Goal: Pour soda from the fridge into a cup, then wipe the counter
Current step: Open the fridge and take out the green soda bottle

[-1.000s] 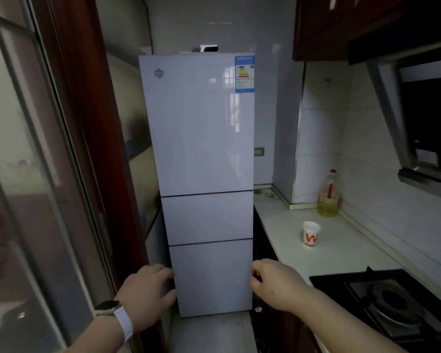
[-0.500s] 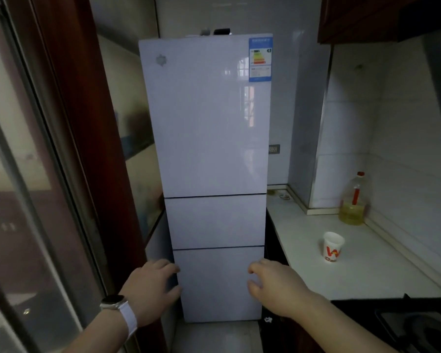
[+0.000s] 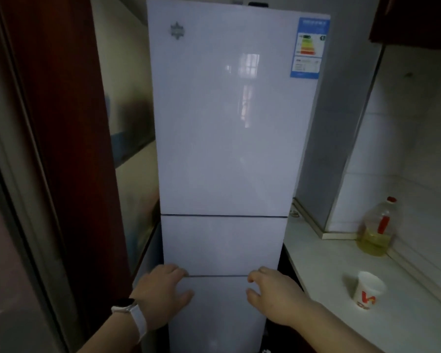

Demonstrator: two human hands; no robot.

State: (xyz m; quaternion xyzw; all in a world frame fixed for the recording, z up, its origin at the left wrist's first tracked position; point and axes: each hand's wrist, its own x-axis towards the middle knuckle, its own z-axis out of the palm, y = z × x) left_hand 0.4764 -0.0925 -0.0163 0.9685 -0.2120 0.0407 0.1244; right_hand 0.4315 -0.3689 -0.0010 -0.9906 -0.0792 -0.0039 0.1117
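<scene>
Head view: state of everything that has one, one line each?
fridge: all three doors closed.
paper cup: upright on the counter, looks empty.
oil bottle: upright, capped, partly full.
left hand: open, fingers at the lower door seam.
right hand: open, holding nothing.

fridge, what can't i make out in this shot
Head view only:
- Soda: hidden behind the shut doors of the fridge.
- Label text: blurred, too small.
- Cup contents: its wall hides the inside.
- Counter: cut off by the right and bottom edges.
- Left hand and right hand: contact with fridge unclear, single view.
</scene>
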